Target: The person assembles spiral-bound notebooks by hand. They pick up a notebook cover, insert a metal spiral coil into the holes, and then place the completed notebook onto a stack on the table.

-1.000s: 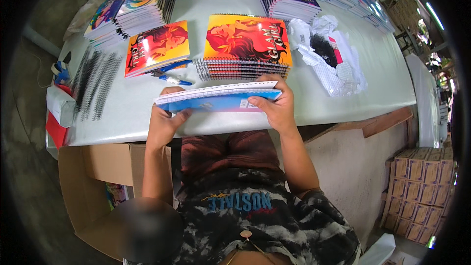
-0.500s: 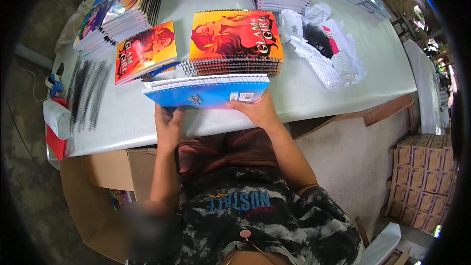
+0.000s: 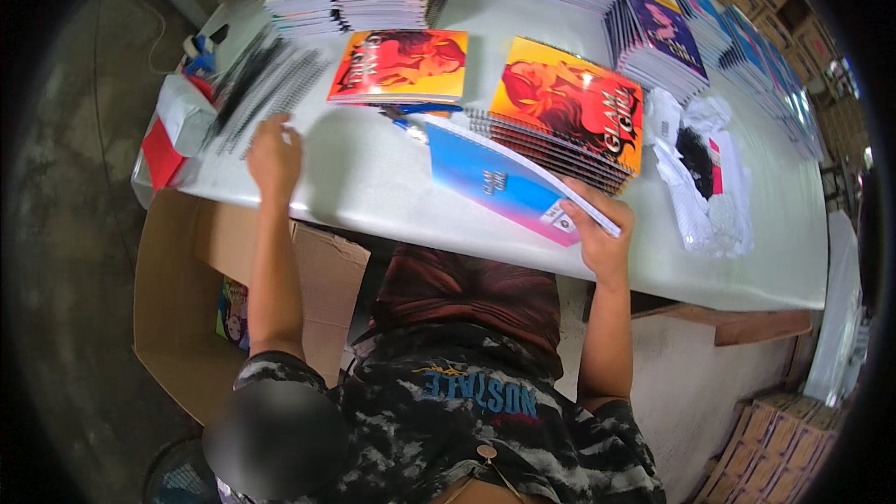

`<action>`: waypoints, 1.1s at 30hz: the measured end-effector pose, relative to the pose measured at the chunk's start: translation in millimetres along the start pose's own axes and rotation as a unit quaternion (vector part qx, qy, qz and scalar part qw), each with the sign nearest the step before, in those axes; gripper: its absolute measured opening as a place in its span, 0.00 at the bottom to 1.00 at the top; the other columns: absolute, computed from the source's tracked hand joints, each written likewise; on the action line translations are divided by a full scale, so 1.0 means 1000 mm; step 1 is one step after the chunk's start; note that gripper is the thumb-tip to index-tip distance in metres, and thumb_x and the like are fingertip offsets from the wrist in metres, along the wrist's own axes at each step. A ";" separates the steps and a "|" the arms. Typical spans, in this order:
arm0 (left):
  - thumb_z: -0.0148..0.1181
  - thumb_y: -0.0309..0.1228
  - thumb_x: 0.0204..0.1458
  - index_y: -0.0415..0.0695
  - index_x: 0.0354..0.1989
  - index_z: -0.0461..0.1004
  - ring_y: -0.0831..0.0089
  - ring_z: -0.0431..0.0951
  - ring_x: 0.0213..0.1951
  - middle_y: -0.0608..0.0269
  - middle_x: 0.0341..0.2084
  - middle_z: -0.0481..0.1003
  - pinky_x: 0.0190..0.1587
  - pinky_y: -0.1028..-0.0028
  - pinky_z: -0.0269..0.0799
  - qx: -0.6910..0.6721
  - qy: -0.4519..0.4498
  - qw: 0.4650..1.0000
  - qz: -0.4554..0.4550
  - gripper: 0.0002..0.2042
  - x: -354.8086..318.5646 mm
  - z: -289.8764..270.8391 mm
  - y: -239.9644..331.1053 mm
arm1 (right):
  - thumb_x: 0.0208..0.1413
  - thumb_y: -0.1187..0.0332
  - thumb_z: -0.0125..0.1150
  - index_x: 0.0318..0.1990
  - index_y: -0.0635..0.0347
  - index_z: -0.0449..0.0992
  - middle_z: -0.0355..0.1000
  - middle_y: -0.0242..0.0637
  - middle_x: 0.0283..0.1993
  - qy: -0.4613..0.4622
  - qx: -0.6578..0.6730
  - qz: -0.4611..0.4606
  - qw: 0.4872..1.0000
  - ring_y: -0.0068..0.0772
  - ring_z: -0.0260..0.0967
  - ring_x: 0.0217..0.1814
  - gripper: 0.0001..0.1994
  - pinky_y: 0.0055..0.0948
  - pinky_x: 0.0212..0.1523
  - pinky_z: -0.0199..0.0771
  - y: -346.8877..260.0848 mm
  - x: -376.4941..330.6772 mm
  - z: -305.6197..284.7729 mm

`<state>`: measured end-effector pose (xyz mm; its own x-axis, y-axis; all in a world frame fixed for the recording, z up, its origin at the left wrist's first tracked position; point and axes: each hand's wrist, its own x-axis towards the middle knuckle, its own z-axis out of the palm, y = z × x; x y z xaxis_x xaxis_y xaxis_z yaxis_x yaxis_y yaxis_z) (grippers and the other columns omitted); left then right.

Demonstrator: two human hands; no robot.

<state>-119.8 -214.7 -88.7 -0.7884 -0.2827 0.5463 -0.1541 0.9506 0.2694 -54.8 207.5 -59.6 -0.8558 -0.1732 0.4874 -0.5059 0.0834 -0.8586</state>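
My right hand [image 3: 602,229] grips a notebook [image 3: 499,182] by its right end, thumb on the blue-and-pink back cover. It is tilted, and no coil shows along its edge. At the left, my left hand [image 3: 273,157] has its fingers curled at the lower ends of the black spiral binding coils [image 3: 280,84]; whether a coil is between them is hidden. Beyond the held notebook stands a stack of spiral-bound notebooks [image 3: 569,98] with red-and-yellow covers. A smaller pile of similar notebooks [image 3: 401,65] lies left of it, with a blue-handled tool [image 3: 420,110] at its near edge.
Crumpled white paper [image 3: 714,215] holding a dark tangled bundle lies at the right. Tall notebook stacks [image 3: 653,42] line the table's far side. A white-and-red packet [image 3: 182,121] sits at the left edge, above an open cardboard box [image 3: 177,317]. Cartons [image 3: 775,448] are piled lower right.
My left hand has let go of the notebook and moved left to the coils. My right hand keeps the notebook, now tilted down to the right. The whole view has shifted and turned.
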 end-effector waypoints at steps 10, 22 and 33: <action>0.51 0.39 0.51 0.46 0.37 0.73 0.57 0.72 0.39 0.58 0.34 0.72 0.41 0.60 0.66 0.123 -0.036 0.992 0.016 0.11 0.018 -0.009 -0.054 | 0.46 0.82 0.59 0.44 0.69 0.73 0.74 0.40 0.41 0.017 0.058 0.052 0.997 0.20 0.69 0.36 0.14 0.20 0.41 0.69 0.006 -0.009 0.004; 0.47 0.34 0.57 0.40 0.47 0.65 0.76 0.69 0.28 0.61 0.28 0.72 0.36 0.78 0.66 -0.624 -0.184 0.756 -0.068 0.13 0.029 -0.079 0.051 | 0.47 0.82 0.58 0.45 0.68 0.73 0.73 0.33 0.37 0.055 0.036 0.071 0.995 0.16 0.66 0.34 0.15 0.16 0.37 0.67 0.003 -0.008 0.003; 0.39 0.40 0.61 0.38 0.36 0.70 0.79 0.65 0.31 0.66 0.25 0.68 0.38 0.78 0.63 -0.496 -0.365 0.781 0.102 0.17 -0.010 -0.054 0.121 | 0.49 0.81 0.58 0.46 0.68 0.72 0.72 0.32 0.39 0.061 0.062 0.077 0.993 0.16 0.66 0.37 0.15 0.17 0.39 0.67 0.001 -0.009 0.005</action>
<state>-98.8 -103.8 -19.1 -0.9219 0.3540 0.1577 0.2704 0.2961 0.9161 -47.0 204.6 -65.8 -0.9325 -0.0471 0.3580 -0.3572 -0.0240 -0.9337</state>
